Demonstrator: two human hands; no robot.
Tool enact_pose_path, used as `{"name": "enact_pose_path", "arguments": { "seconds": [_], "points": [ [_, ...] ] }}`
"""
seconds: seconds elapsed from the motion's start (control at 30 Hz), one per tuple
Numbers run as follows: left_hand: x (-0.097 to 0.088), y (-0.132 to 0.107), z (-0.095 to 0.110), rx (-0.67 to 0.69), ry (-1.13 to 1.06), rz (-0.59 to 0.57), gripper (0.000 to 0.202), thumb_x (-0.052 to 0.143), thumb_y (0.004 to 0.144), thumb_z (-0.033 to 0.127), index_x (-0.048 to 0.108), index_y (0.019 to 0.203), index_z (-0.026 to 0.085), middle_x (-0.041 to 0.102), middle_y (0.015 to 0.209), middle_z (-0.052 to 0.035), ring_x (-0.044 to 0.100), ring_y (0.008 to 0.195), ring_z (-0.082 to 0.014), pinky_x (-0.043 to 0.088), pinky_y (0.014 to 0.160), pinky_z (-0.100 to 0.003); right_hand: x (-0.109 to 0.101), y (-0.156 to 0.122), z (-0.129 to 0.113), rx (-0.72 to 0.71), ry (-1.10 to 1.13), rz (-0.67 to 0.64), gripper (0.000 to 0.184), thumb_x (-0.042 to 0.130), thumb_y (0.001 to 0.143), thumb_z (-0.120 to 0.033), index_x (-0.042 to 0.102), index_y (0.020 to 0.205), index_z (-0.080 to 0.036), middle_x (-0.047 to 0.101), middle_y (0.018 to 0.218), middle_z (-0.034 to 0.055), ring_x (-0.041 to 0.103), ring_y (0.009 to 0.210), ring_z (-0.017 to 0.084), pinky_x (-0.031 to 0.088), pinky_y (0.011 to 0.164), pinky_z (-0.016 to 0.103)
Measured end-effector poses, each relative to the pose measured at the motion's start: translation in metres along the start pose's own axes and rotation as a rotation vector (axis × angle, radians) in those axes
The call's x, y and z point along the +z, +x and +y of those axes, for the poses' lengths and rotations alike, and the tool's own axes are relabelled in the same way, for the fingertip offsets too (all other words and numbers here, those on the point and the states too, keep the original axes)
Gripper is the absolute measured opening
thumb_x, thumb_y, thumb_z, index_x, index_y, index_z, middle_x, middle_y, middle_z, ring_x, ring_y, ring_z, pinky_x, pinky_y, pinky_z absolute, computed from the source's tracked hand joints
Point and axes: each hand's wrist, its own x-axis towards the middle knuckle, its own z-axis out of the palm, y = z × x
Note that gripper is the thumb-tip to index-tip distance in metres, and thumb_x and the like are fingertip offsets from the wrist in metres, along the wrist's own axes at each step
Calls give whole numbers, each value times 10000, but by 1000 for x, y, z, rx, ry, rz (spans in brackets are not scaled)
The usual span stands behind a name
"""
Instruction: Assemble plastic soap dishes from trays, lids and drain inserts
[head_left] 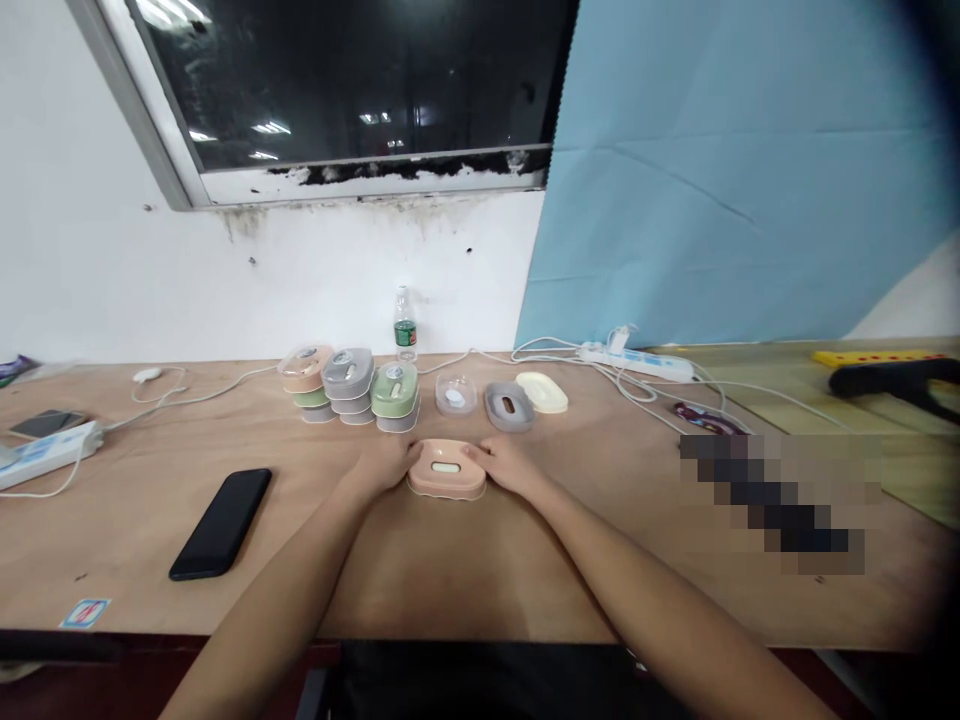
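— While both arms are stretching out over the bare plywood tabletop [525, 560], what are you making of it?

— The person is gripping the pink oval plastic soap box [447, 469] from both ends. The left hand [386, 462] is curling its fingers against the box's left end, and the right hand [506, 464] is pressing fingers against the right end. Neither hand is lying slack; both are closing on the box.

— And the box is sitting where?

— It is resting flat on the table, near the middle, just in front of the row of others: the stacks of peach, grey and green lidded boxes [349, 385] to the left, then a clear plastic box [455, 394], a grey oval tray [509, 406] and a cream oval lid [541, 392] lying apart to the right.

— Which step are you judging this to be?

— I am guessing the hands are squeezing the pink box's parts together or prying them apart; I cannot tell which. Whichever it is, the next move is calling for even pressure from both sides, so the box is not skidding towards the row.

— Anything else lying about?

— A black slab smartphone [221, 522] is lying well off to the left, and a white power strip [636, 361] with trailing cables is sitting by the wall.
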Motion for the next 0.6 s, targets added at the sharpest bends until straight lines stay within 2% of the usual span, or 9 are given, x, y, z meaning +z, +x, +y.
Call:
{"name": "enact_pose_path", "arguments": {
  "seconds": [0.1, 0.2, 0.33, 0.43, 0.5, 0.53, 0.6],
  "points": [
    [3, 0, -3, 17, -41, -5, 449, 299, 945, 471, 633, 830, 193, 689, 853, -69, 608, 732, -198, 407, 624, -279, 3, 0, 2, -10, -20, 52, 513, 465, 814, -593, 345, 504, -201, 309, 470, -57, 292, 477, 86, 172, 475, 241],
    [8, 1, -3, 9, -62, -3, 436, 299, 948, 461, 643, 887, 200, 698, 919, -75, 627, 809, -211, 439, 671, -286, 2, 2, 2, -38, -95, 226, 429, 561, 789, -526, 463, 543, -189, 435, 486, -39, 377, 493, 102, 215, 489, 241],
    [17, 3, 2, 7, -80, 44, 427, 277, 961, 442, 611, 1108, 219, 689, 1075, -86, 635, 972, -230, 460, 795, -311, -8, 13, -6, -92, -154, 370, 281, 547, 847, -458, 638, 779, -200, 640, 664, 10, 555, 621, 150, 345, 584, 250],
    [23, 3, 7, -13, -106, 89, 484, 293, 954, 496, 535, 1255, 205, 645, 1210, -113, 605, 1094, -274, 451, 868, -357, -15, 30, -19, -201, -237, 371, 239, 508, 887, -344, 645, 1031, -212, 692, 983, 68, 617, 893, 191, 400, 760, 280],
    [25, 2, 10, -7, -141, 125, 564, 310, 939, 548, 474, 1332, 178, 608, 1271, -138, 578, 1145, -300, 444, 893, -382, -17, 43, -28, -227, -290, 320, 354, 513, 885, -312, 565, 1219, -207, 644, 1173, 107, 593, 1041, 226, 396, 818, 298],
    [26, 1, 11, 6, -162, 141, 597, 313, 932, 569, 452, 1355, 171, 616, 1254, -145, 583, 1135, -304, 448, 884, -386, -17, 49, -32, -207, -306, 278, 426, 521, 882, -323, 510, 1290, -201, 633, 1201, 122, 592, 1058, 244, 397, 807, 303],
    [25, 0, 12, 40, -195, 155, 632, 320, 921, 595, 437, 1373, 168, 685, 1085, -134, 632, 1019, -295, 468, 812, -377, -15, 60, -36, -132, -324, 189, 524, 549, 869, -364, 435, 1352, -194, 666, 1136, 127, 620, 997, 265, 397, 739, 299]
  ]
}}
